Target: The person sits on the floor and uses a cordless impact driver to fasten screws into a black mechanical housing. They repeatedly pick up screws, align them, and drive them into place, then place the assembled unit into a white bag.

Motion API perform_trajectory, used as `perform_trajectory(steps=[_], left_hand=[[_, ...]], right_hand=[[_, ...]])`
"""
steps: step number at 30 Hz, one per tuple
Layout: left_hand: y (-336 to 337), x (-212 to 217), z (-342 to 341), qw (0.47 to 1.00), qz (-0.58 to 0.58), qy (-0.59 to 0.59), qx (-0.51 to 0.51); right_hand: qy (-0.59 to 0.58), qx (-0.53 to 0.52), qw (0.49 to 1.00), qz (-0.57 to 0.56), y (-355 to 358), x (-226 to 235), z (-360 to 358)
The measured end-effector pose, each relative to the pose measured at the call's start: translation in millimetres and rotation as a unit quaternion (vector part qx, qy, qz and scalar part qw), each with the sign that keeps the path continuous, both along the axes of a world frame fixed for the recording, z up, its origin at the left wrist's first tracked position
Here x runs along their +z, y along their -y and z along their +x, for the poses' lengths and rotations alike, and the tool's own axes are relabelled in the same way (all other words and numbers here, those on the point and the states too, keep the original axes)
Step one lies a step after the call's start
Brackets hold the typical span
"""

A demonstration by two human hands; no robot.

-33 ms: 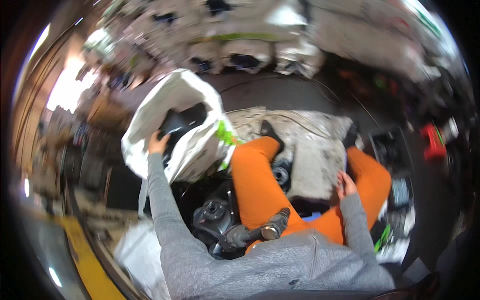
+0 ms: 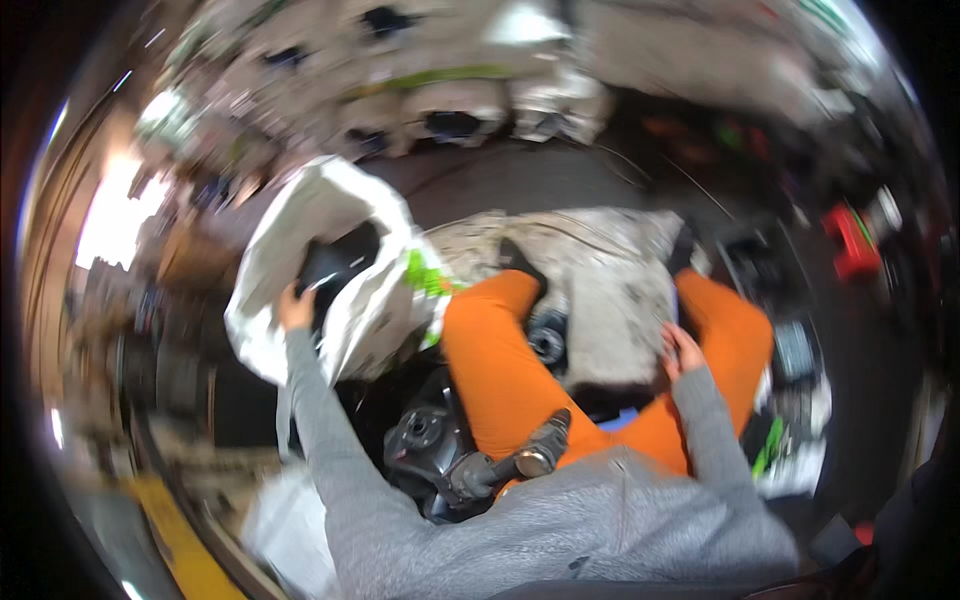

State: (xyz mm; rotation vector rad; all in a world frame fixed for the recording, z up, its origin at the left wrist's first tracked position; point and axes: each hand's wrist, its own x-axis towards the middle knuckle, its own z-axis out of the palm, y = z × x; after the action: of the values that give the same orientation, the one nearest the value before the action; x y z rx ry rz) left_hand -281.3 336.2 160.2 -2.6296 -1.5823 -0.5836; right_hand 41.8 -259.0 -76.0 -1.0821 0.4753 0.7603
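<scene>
A white woven sack with green print stands wide open at the left, smooth black plastic parts showing in its mouth. My left hand reaches over the rim, its fingers on the edge of one black part; blur softens the grip. Over my right thigh, my right hand hangs with fingers loosely apart and nothing visible in it. A grey-white slab lies between my legs. Left of my thigh sits a dark moulded housing with a round hub. A tool-like piece with a metal end rests against my lap.
Several stuffed white sacks are stacked along the far side. At right are a red object, a black tray and a small blue-grey container. A yellow beam runs at lower left. Another white sack lies beside my left arm.
The whole view has shifted, so most things sit further left in the picture. My left hand stays at the black part in the sack; my right hand stays over my thigh.
</scene>
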Motion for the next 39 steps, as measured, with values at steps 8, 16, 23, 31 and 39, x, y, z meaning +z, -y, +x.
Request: perform_trajectory(steps=[8,16,23,31,39], left_hand=[[-102,-5,-1,0.972,-0.115,-0.185,0.094],[-23,-32,73,0.984,-0.041,-0.171,-0.014],[36,-50,102,0.988,-0.072,-0.124,-0.064],[122,-13,109,0.980,-0.071,0.064,-0.174],[309,-59,234,0.876,-0.173,-0.041,-0.449]], right_hand=[[-0.030,-0.007,0.997,0.076,-22,14,-4],[0.021,-0.056,0.980,0.192,24,71,34],[0.149,-0.210,0.959,0.120,142,94,170],[0.075,-0.158,0.942,-0.285,136,-28,298],[0.102,-0.060,0.824,-0.554,109,-66,355]])
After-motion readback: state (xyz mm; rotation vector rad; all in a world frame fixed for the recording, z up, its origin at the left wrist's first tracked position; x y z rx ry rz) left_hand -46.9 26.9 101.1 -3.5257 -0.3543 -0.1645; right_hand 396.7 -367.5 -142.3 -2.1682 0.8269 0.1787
